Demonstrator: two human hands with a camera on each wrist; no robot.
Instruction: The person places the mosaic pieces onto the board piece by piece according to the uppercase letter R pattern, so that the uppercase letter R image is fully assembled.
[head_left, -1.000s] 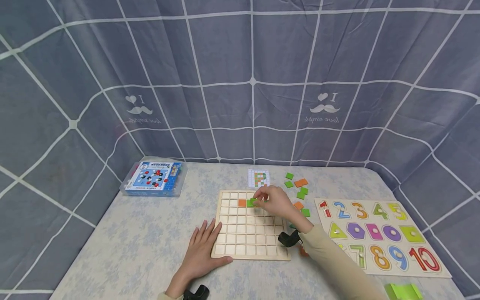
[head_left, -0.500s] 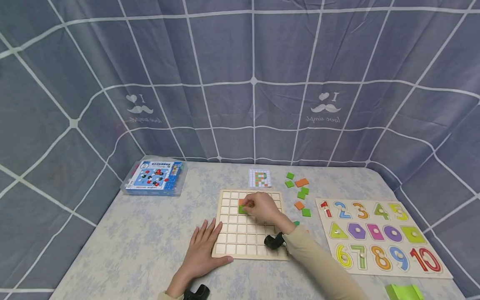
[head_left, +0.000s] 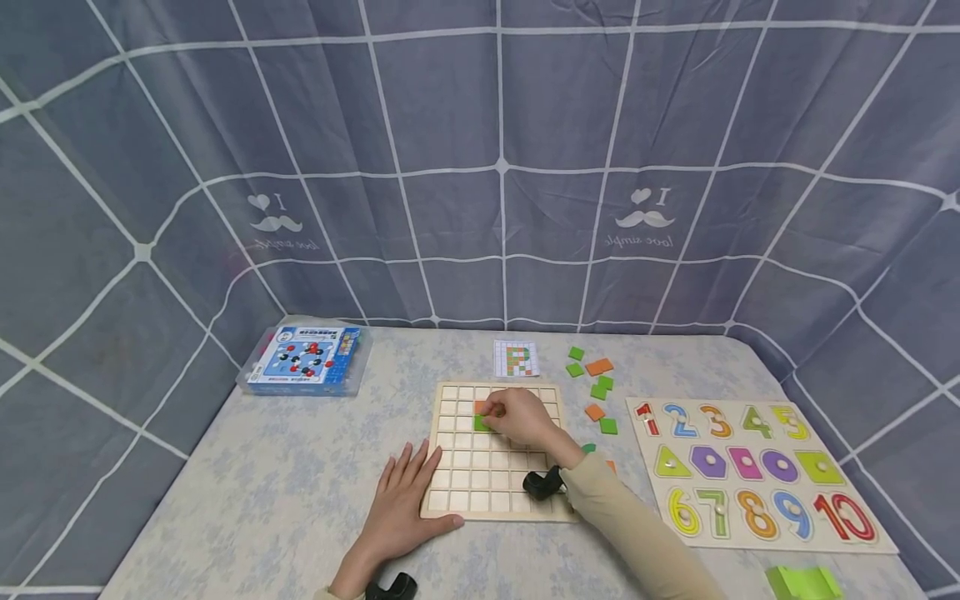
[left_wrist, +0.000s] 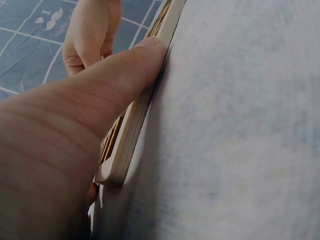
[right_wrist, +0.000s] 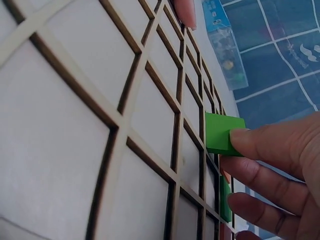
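Note:
My right hand (head_left: 521, 417) pinches a green square tile (right_wrist: 220, 132) between thumb and fingers, low over the wooden grid board (head_left: 480, 482). In the head view this tile is just on the near side of an orange tile (head_left: 479, 407) set in the board. Another green tile (right_wrist: 226, 202) shows in the grid past the fingers in the right wrist view. My left hand (head_left: 401, 508) lies with fingers extended along the board's left side. Its thumb rests at the board's near edge, as the left wrist view shows.
Loose green tiles (head_left: 608, 426) and orange tiles (head_left: 599, 367) lie right of the board. Behind it is a pattern card (head_left: 516, 359). A number-and-shape puzzle (head_left: 757, 475) lies right, a green plastic piece (head_left: 805, 583) front right, and a blue boxed set (head_left: 303, 358) back left.
My right hand has moved left and slightly nearer over the board, from the orange tile's right side to just below it, with a green tile pinched. My left hand has stayed put.

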